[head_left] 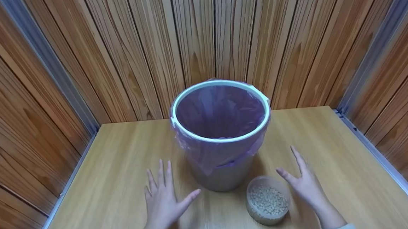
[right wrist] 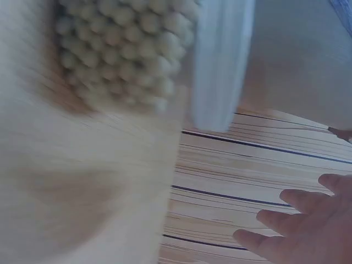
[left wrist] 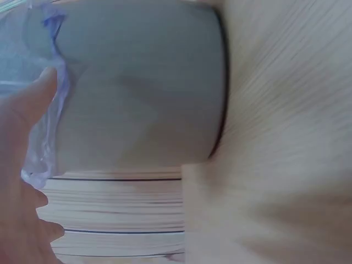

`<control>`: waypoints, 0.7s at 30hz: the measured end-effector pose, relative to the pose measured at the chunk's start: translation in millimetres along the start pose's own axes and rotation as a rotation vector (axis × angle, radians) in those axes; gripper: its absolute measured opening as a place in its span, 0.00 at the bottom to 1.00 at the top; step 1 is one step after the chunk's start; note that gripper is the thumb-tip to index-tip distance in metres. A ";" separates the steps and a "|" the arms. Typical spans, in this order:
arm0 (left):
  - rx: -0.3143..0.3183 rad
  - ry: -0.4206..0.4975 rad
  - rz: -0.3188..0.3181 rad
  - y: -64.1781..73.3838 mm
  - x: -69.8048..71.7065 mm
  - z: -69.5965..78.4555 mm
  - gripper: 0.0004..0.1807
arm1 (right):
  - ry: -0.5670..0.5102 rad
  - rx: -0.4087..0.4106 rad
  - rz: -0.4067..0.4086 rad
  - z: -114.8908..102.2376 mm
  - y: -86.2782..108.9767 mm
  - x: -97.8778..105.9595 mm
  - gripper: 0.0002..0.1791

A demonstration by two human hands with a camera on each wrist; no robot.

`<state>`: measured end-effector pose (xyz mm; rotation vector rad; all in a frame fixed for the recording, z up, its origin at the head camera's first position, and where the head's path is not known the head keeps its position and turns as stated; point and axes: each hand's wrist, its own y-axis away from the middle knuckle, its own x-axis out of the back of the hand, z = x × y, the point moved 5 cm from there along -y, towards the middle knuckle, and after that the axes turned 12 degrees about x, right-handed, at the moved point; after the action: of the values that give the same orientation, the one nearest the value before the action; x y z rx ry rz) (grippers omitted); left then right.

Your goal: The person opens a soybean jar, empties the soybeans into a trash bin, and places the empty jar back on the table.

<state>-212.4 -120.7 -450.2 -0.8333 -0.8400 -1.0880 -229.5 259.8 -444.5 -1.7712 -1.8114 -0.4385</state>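
Observation:
A grey bin [head_left: 221,170] stands upright near the middle of the table, lined with a thin purple plastic bag [head_left: 224,152] that folds down over its white rim [head_left: 223,140]. In front of it, to the right, sits a clear round tub [head_left: 252,214] filled with small pale beige balls [head_left: 268,199]. My left hand [head_left: 163,202], fingers spread, hovers left of the bin's base and holds nothing. On the other side my right hand [head_left: 307,186] is just right of the tub, thumb apart from the straight fingers, also holding nothing. The right wrist view shows the tub's balls close up.
The light wooden table [head_left: 115,162] has wood-panelled walls [head_left: 199,40] behind it and on both sides. Metal strips [head_left: 388,167] run along the table's side edges and up the corners. The bin is close to the back wall.

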 end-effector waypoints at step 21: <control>-0.062 0.339 0.025 34.9 -39.3 10.8 0.57 | -0.175 0.103 0.130 26.7 26.7 -34.7 0.39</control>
<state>-190.3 -87.0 -485.6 -0.6832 -0.5131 -1.1971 -208.7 249.8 -490.3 -1.8911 -1.7862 -0.1403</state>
